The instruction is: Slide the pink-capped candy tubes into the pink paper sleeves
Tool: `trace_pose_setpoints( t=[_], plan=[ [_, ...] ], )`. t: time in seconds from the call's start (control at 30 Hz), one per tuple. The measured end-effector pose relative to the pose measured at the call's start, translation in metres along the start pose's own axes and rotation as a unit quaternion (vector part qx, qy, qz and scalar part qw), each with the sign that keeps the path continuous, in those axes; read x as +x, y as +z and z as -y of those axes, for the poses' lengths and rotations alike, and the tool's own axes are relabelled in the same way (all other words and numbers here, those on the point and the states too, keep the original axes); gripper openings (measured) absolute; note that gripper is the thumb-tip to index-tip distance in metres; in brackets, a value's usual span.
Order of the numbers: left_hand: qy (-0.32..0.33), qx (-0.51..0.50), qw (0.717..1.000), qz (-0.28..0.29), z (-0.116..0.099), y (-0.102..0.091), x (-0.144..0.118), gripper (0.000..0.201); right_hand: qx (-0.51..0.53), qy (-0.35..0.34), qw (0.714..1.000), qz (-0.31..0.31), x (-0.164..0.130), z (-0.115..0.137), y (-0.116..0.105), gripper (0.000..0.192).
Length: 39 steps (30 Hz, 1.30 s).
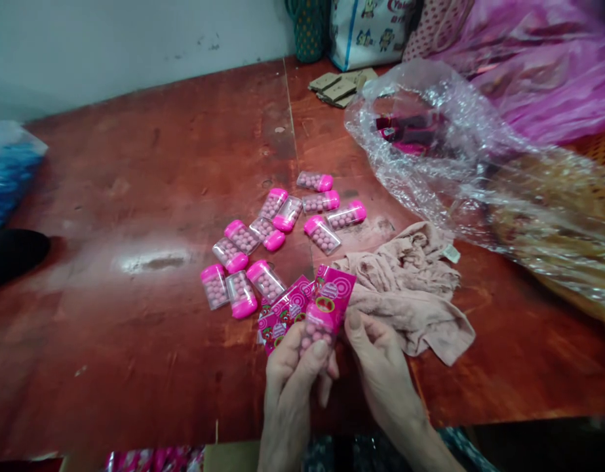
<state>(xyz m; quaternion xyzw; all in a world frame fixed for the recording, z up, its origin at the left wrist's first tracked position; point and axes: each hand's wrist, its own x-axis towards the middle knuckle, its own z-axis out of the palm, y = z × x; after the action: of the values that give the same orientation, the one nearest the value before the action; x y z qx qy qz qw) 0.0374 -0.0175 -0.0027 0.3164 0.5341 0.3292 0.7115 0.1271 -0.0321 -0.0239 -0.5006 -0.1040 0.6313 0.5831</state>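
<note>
My left hand (292, 367) and my right hand (375, 357) meet near the table's front edge around a clear candy case with a pink cap (318, 331) and a pink printed label (334, 295) laid against it. The left thumb presses on the case; the right thumb and fingers pinch the label's lower edge. More pink labels (282, 314) lie flat under the left hand's fingers. Several more candy cases (282, 229) full of pink balls are scattered on the red wooden table (135, 196) just beyond my hands.
A crumpled beige cloth (410, 288) lies right of my hands. A large clear plastic bag (444, 151) sprawls at the right, with pink plastic (538, 59) behind it. Cardboard pieces (339, 86) and bags (366, 29) stand at the back. A blue bundle (7, 170) sits at the left edge.
</note>
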Motion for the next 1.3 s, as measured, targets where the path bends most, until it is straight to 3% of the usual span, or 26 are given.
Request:
trace_pose_setpoints(
  t=[0.13, 0.3, 0.4, 0.53, 0.63, 0.77, 0.9, 1.03, 1.1, 1.2, 1.3],
  plan=[
    [0.016, 0.013, 1.0, 0.006, 0.002, -0.005, 0.001, 0.017, -0.074, -0.004, 0.997, 0.017, -0.003, -0.003, 0.0, 0.04],
    [0.006, -0.029, 0.999, -0.027, 0.005, -0.007, -0.001, 0.015, -0.134, -0.048, 0.989, -0.036, -0.009, -0.014, 0.008, 0.029],
    [-0.004, -0.02, 1.0, -0.012, 0.004, -0.007, 0.002, 0.016, -0.091, -0.028, 0.995, -0.027, -0.007, -0.012, 0.007, 0.023],
    [0.009, 0.069, 0.998, 0.009, 0.001, -0.005, 0.005, 0.016, 0.003, -0.012, 1.0, 0.003, 0.001, -0.001, 0.003, 0.018],
    [0.027, 0.133, 0.991, 0.012, 0.0, -0.002, 0.002, 0.013, 0.008, -0.002, 1.0, -0.014, 0.003, 0.001, 0.002, 0.019],
    [0.06, 0.14, 0.988, -0.022, 0.005, -0.002, -0.002, 0.01, -0.028, 0.019, 0.998, -0.043, -0.001, -0.005, 0.008, 0.019],
    [0.062, 0.093, 0.993, -0.036, 0.01, -0.004, 0.0, 0.013, -0.072, -0.003, 0.995, -0.075, -0.003, -0.009, 0.014, 0.014],
    [-0.008, 0.003, 0.999, -0.041, 0.007, -0.003, 0.006, 0.014, -0.061, -0.002, 0.998, -0.017, -0.004, -0.007, 0.013, 0.023],
    [-0.002, -0.055, 0.997, -0.054, 0.002, -0.004, 0.009, 0.015, -0.074, -0.018, 0.997, -0.013, -0.007, -0.006, 0.011, 0.03],
    [0.034, -0.127, 0.985, -0.112, -0.004, -0.006, 0.011, 0.014, -0.164, -0.092, 0.982, -0.02, -0.014, -0.008, 0.01, 0.03],
    [0.036, -0.173, 0.973, -0.149, -0.008, -0.005, 0.007, 0.012, -0.272, -0.173, 0.947, -0.009, -0.019, -0.015, 0.012, 0.031]
  ],
)
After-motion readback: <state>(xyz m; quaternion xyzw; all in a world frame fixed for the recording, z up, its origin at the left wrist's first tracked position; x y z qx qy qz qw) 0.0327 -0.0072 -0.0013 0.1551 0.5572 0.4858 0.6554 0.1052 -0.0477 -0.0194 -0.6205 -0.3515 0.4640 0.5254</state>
